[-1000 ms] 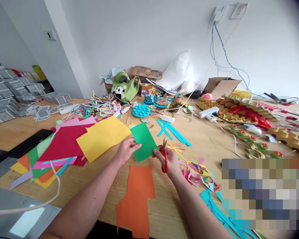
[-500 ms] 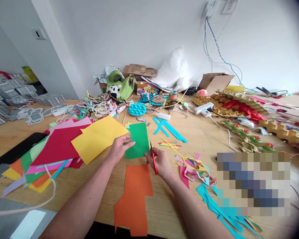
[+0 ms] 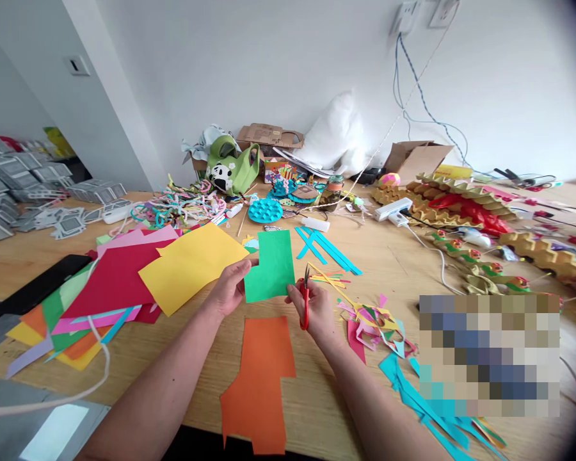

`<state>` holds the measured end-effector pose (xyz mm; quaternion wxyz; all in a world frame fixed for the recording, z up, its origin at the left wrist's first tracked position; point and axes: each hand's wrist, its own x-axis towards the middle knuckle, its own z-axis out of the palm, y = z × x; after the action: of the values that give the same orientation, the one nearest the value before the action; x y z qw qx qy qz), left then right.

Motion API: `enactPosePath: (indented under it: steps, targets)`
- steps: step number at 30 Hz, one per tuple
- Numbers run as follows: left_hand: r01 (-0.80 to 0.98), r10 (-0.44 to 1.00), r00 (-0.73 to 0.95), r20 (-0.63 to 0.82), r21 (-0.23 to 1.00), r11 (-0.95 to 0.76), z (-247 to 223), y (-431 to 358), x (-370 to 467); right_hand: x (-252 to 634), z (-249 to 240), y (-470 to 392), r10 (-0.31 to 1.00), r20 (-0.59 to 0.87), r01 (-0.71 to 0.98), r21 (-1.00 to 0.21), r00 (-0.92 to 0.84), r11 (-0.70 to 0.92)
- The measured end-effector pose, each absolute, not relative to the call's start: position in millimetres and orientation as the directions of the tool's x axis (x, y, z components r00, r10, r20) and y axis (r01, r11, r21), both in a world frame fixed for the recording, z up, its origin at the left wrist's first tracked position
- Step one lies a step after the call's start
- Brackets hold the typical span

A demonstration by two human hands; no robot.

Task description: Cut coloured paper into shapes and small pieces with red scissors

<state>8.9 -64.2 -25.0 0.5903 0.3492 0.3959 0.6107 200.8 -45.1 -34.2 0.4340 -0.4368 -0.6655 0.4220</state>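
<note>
Here's the green paper (image 3: 271,266), held up above the bench (image 3: 336,397), with everything else placed around it. The left hand (image 3: 230,286) pinches its left edge, and the right hand (image 3: 314,308) grips the red-handled scissors (image 3: 306,298) while its fingertips meet the sheet's lower right corner. Below the green paper lies the orange paper (image 3: 262,384), its outline stepped; to its left, the yellow sheet (image 3: 196,266); beyond it to the right, blue strips (image 3: 333,250). Watch those blades, pointing up just beside the green edge: a careless turn of the right wrist could nick it, and too tight a pinch could crease that thin sheet.
</note>
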Motion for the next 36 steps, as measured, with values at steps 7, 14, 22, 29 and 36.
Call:
enactPosePath:
  steps: [7, 14, 22, 29, 36]
  targets:
    - [-0.281, 0.994, -0.034, -0.100, 0.956, 0.087, -33, -64, 15, 202, -34, -45, 0.924, 0.293, 0.278, -0.892, -0.247, 0.357]
    - [-0.275, 0.976, -0.187, -0.109, 0.960, 0.055, -30, -61, 13, 263, -24, 3, 0.896, 0.433, 0.841, -0.447, -0.097, 0.307]
    - [-0.262, 0.974, -0.202, -0.101, 0.964, 0.046, -31, -61, 13, 307, -52, 20, 0.957, 0.255, 0.964, -0.188, -0.135, 0.186]
    - [-0.255, 0.972, -0.210, -0.104, 0.966, 0.049, -31, -61, 12, 305, -52, 21, 0.959, 0.236, 0.980, -0.079, -0.160, 0.183]
    - [-0.262, 0.972, -0.215, -0.098, 0.964, 0.039, -29, -61, 13, 304, -54, 23, 0.929, 0.339, 0.973, -0.115, -0.149, 0.199]
